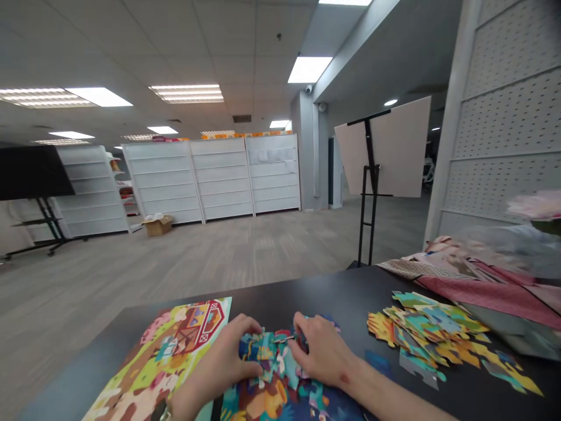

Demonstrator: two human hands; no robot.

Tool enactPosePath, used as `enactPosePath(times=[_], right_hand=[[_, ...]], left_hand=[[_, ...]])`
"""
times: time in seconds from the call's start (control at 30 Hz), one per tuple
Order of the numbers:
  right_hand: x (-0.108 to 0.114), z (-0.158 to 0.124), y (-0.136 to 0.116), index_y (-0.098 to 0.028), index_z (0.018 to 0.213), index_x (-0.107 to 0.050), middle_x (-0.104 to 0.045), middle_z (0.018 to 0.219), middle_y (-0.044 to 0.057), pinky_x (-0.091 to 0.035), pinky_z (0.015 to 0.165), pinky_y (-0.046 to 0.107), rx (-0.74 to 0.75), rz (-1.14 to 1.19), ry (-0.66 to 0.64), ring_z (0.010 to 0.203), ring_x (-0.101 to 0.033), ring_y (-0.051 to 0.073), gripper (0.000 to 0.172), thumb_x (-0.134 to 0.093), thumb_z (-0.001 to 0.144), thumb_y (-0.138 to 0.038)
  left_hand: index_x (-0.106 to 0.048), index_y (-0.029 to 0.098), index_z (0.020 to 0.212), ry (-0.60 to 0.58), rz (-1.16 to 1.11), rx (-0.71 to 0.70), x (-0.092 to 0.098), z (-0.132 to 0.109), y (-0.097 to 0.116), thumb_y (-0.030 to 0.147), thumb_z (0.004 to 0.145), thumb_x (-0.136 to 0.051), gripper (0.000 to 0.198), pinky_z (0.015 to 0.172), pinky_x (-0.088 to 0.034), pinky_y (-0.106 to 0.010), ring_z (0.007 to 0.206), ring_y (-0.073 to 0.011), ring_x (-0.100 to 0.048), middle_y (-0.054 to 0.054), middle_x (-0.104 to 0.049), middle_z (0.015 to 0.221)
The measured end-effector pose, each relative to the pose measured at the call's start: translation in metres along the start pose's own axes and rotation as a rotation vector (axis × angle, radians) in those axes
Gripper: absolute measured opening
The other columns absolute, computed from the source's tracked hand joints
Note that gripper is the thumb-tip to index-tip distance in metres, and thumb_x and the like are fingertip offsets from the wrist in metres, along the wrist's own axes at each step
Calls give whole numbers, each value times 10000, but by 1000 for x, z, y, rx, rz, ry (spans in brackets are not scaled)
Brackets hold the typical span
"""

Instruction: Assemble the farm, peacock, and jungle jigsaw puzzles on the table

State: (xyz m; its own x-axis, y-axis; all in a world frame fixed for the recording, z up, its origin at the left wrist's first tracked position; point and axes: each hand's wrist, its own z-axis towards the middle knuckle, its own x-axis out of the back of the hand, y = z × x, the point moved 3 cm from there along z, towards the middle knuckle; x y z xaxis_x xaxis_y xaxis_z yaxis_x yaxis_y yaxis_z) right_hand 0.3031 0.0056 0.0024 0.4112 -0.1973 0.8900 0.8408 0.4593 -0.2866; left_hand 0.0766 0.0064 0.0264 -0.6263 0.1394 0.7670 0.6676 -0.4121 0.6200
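Observation:
Colourful jigsaw pieces (274, 356) lie in a heap between my two hands, over a dark blue picture (258, 400) at the table's near edge. Against the heap's left side, my left hand (232, 356) curls its fingers and thumb around some pieces. My right hand (322, 351) grips the right side, its thumb and bent fingers closed on pieces there. My palms and fingers hide part of the heap. Left of my left hand lies a farm picture (175, 345) with a red barn and animals.
A second pile of jigsaw pieces (433, 333) spreads over the dark table (342, 292) at right. Beyond it are pink cloth (473, 286) and a clear plastic wrap with a flower. A board on a black stand (372, 169) and white shelves (223, 178) stand farther off.

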Motion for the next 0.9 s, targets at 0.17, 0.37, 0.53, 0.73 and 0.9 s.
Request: enactPosePath(times=[0.17,0.37,0.53,0.73,0.9], right_hand=[[10,11,20,-221,905,-528,-648,701,-13,-330,630,278,-70,39,81,668,-636,190,138,-424,977,-276],[6,20,21,-207,975,-620,-693,873,34,-375,760,304,-59,-13,91,843,-646,208,184,-438,998,-212],[19,3,-3,-219,1120,-667,-669,1078,97,-387,871,379,-6,-57,95,1019,-583,259,300,-379,1039,-246],[-16,-66,-33,-172,1169,-669,-652,1207,195,-418,921,520,-15,-89,-104,1084,-561,407,493,-641,853,-550],[-13,-74,-42,-178,1136,-661,-629,1205,184,-392,964,556,-100,-3,-48,1097,-531,394,470,-675,822,-526]], left_hand=[[-632,202,958,7,-211,-27,3,-1,4,256,775,-730,214,857,-448,-295,950,-217,-601,-9,-660,982],[-637,264,1168,-165,-188,-204,-28,-7,24,301,904,-656,267,1042,-398,-343,1165,-242,-544,-43,-594,1236],[-503,292,1442,-148,64,-42,-21,-15,16,504,837,-722,677,1142,-317,-492,1326,-349,-430,-109,-481,1444],[-447,279,1502,-190,229,180,-20,-46,12,407,470,-934,1149,1126,-327,-512,1317,-430,-418,-127,-503,1412],[-508,246,1431,-177,229,169,-26,-48,21,464,419,-921,1115,1034,-404,-472,1171,-396,-493,-96,-509,1235]])
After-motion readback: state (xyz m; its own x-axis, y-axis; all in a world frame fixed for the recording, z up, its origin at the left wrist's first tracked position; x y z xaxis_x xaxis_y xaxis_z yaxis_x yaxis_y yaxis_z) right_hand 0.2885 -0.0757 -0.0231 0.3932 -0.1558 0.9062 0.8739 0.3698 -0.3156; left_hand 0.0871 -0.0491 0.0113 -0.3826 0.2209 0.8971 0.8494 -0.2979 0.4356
